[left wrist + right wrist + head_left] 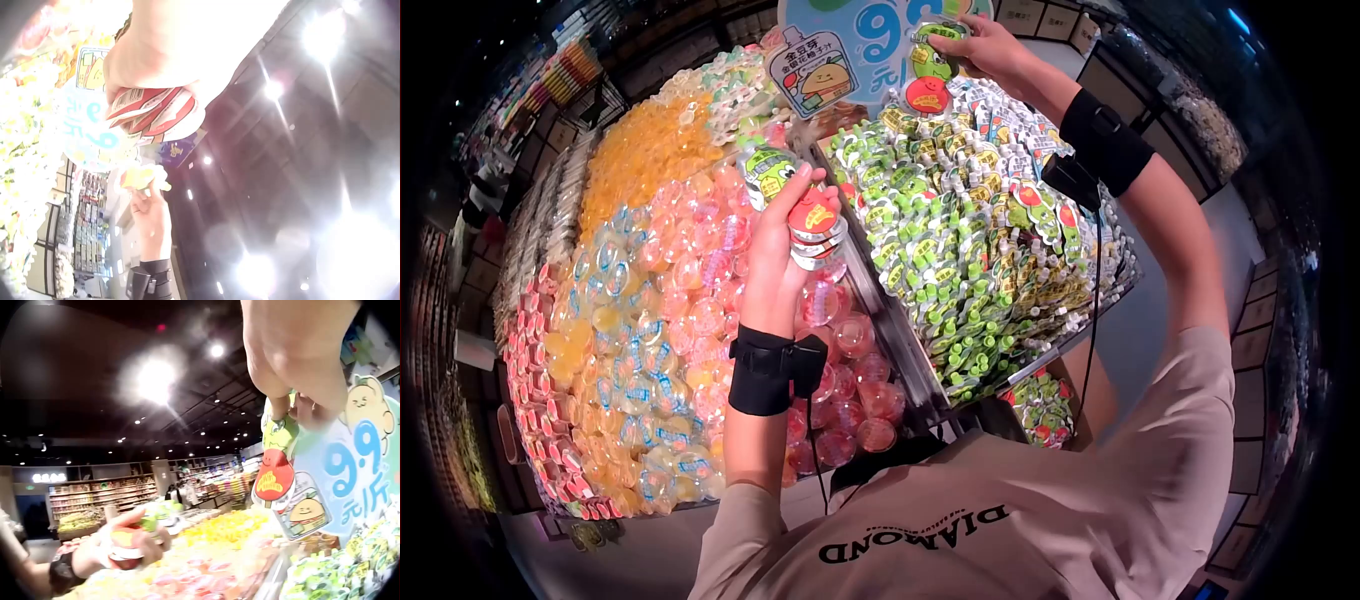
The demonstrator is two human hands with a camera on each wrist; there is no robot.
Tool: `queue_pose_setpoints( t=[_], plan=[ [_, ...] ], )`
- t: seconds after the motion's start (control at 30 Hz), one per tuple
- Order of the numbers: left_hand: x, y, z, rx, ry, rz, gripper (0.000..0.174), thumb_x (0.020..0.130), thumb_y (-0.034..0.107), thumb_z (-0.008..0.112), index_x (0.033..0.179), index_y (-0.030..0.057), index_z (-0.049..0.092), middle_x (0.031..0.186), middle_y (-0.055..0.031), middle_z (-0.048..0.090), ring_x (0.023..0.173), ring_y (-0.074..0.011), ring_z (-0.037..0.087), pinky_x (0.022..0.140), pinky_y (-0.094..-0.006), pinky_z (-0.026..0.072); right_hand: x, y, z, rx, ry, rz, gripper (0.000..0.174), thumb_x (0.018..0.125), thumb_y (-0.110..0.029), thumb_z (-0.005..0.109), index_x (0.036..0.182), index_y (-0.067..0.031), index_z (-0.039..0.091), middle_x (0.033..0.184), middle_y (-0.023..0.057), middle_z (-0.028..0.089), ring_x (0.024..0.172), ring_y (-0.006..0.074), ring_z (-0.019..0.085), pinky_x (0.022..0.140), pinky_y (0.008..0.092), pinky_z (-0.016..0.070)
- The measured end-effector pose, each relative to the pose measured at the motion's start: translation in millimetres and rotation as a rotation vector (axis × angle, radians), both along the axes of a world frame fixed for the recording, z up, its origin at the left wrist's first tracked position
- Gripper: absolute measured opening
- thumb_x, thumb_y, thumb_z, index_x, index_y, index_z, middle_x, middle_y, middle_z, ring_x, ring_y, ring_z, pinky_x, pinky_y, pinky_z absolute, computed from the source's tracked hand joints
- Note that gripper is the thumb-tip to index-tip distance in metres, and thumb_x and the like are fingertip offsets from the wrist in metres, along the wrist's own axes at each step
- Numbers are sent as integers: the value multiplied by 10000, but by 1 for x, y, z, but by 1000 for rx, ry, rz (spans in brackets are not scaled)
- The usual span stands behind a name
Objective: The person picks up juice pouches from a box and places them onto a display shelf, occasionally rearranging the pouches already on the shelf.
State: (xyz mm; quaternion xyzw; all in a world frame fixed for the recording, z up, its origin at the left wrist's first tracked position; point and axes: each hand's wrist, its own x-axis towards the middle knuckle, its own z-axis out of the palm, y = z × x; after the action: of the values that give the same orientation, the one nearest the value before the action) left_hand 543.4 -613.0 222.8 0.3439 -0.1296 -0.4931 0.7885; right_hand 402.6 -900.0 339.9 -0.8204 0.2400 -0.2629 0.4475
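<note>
My left hand (772, 240) grips a small stack of drink pouches (812, 222), with a green cartoon face and a red one on the front. In the left wrist view, the red-and-white ends of the stacked pouches (159, 115) stick out below the palm. Farther out, over the back of the display, my right hand (990, 48) pinches a single drink pouch (928, 92) by its top. The pouch hangs upright in the right wrist view, green face above red, in front of the blue price sign (356, 469).
A bin of green and white spouted pouches (960, 230) lies on the right. Clear cups of pink, orange and yellow jelly (670, 260) are heaped on the left. A metal divider (890, 315) runs between them. Shelves (106, 503) line the store behind.
</note>
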Motion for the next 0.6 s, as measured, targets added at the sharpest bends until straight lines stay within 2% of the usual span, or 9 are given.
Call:
queue_pose_setpoints(
  t=[0.17, 0.23, 0.3, 0.37, 0.43, 0.5, 0.53, 0.57, 0.6],
  plan=[
    [-11, 17, -22, 153, -34, 62, 237, 937, 193, 650, 1049, -11, 609, 893, -125, 673, 751, -196, 672, 679, -313, 578, -19, -44, -95, 269, -58, -147, 357, 925, -201, 702, 1196, -1, 584, 786, 4, 570, 608, 60, 382, 569, 262, 351],
    [-21, 24, -24, 193, -83, 98, 266, 907, 114, 668, 1126, -16, 589, 1005, -129, 677, 813, -200, 671, 699, -312, 576, -58, -9, -104, 235, -151, -201, 291, 927, -168, 691, 1149, 3, 609, 773, -15, 539, 617, 56, 389, 571, 254, 347],
    [-32, 29, -34, 197, -152, 64, 289, 924, 123, 638, 1162, -24, 566, 1026, -126, 671, 821, -205, 665, 716, -324, 576, -102, 38, -86, 196, -221, -208, 193, 927, -61, 631, 1107, -9, 586, 746, 10, 555, 610, 81, 513, 494, 241, 383],
    [-24, 41, -55, 256, -48, -69, 342, 972, 181, 566, 1229, -41, 527, 1105, -153, 635, 876, -208, 629, 761, -329, 541, -164, 76, -64, 144, -152, -275, 146, 898, -25, 667, 1014, -8, 580, 660, -19, 504, 554, 62, 484, 494, 243, 376],
    [-48, 45, -49, -27, 102, -413, 409, 1005, 244, 486, 1267, -70, 491, 1186, -181, 587, 926, -204, 568, 769, -316, 485, -216, 127, -40, 101, -79, -453, 142, 910, -81, 681, 953, -12, 564, 667, -17, 517, 534, 54, 479, 481, 231, 369],
    [-72, 55, -60, 176, -559, -128, 470, 1007, 274, 449, 1294, -99, 450, 1257, -210, 537, 962, -197, 514, 763, -302, 439, -271, 169, -30, -22, -44, -471, 134, 914, -79, 674, 958, -11, 567, 708, -9, 560, 526, 45, 473, 461, 216, 362],
    [-37, 51, -77, -41, 68, -616, 526, 984, 285, 474, 1323, -111, 398, 1295, -210, 522, 977, -200, 511, 750, -302, 437, -294, 194, -28, -71, -21, -584, 114, 914, -60, 664, 964, -16, 572, 730, -5, 576, 526, 42, 473, 458, 210, 363],
    [-65, 56, -64, 196, -120, -320, 576, 961, 277, 503, 1363, -106, 353, 1251, -180, 526, 959, -195, 500, 743, -304, 434, -316, 221, -26, -123, 1, -689, 97, 915, -42, 654, 970, -21, 577, 752, -2, 591, 526, 38, 473, 454, 204, 365],
    [-78, 59, -61, 203, -138, -329, 581, 951, 267, 510, 1369, -104, 349, 1204, -160, 526, 931, -193, 492, 736, -298, 432, -335, 248, -26, -128, -11, -815, 94, 909, -15, 644, 969, -27, 574, 755, 0, 588, 524, 39, 471, 455, 205, 364]
  ],
)
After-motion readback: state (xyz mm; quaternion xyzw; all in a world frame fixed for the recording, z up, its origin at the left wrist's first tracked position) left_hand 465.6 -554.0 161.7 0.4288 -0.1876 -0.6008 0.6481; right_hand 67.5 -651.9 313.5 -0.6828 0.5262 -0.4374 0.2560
